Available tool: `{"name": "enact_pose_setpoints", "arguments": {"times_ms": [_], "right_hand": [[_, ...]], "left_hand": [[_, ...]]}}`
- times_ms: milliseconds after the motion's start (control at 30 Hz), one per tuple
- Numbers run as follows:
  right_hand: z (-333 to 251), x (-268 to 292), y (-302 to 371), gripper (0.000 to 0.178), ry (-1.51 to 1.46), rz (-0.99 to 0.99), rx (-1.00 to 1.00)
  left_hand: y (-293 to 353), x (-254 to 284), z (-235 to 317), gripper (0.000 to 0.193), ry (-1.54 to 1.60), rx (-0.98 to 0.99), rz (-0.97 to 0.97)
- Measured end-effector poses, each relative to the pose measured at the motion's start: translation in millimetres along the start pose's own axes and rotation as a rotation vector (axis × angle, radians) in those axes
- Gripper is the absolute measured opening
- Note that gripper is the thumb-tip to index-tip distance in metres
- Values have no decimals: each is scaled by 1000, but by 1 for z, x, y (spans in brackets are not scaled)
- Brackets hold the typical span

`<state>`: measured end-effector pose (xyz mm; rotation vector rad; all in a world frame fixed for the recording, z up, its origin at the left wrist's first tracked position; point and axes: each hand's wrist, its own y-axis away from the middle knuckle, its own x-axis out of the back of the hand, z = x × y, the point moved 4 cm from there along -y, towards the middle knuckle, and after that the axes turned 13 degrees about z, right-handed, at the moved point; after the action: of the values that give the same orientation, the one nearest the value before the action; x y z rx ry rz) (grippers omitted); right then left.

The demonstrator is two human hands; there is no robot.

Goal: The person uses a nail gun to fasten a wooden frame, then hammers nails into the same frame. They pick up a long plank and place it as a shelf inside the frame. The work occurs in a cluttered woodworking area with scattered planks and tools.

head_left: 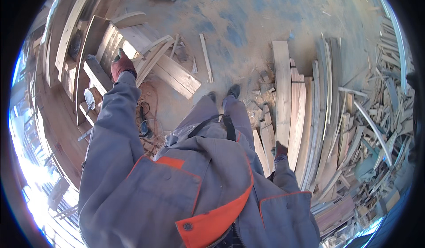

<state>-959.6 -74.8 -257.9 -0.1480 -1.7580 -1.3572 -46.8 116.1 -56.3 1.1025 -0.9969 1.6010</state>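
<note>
My left hand (122, 66), in a dark red glove with darker fingertips, reaches out to the wooden pieces on the left. One digit points up and the other fingers look curled; what they hold, if anything, is hidden. Right beside it are a short thick beam (98, 74) and some curved wooden strips (152, 58). Low by my right side, my right hand (280, 150), also gloved, is over or against the long planks (295, 115). Its fingers are too small and dark to read, and I cannot tell whether it touches the wood.
A corded power tool (144, 123) lies on the floor left of my legs. Wide boards (57, 115) stand along the left side. A thick plank (177, 76) and a thin strip (206, 57) lie ahead. Scrap wood (389, 111) is heaped at the right. Sawdust covers the floor (248, 22).
</note>
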Motion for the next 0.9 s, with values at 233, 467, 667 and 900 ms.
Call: {"name": "enact_pose_setpoints", "arguments": {"times_ms": [233,467,667,900], "right_hand": [[-98,-62,65,47,-198,-293,122],[-305,-85,122,41,-150,-399,573],[-418,-87,97,43,53,-278,459],[-569,-115,151,40,368,-371,702]], "left_hand": [[10,9,6,62,-57,87,-8],[21,17,16,59,-54,115,35],[21,7,3,51,109,160,161],[17,1,5,35,225,197,212]]}}
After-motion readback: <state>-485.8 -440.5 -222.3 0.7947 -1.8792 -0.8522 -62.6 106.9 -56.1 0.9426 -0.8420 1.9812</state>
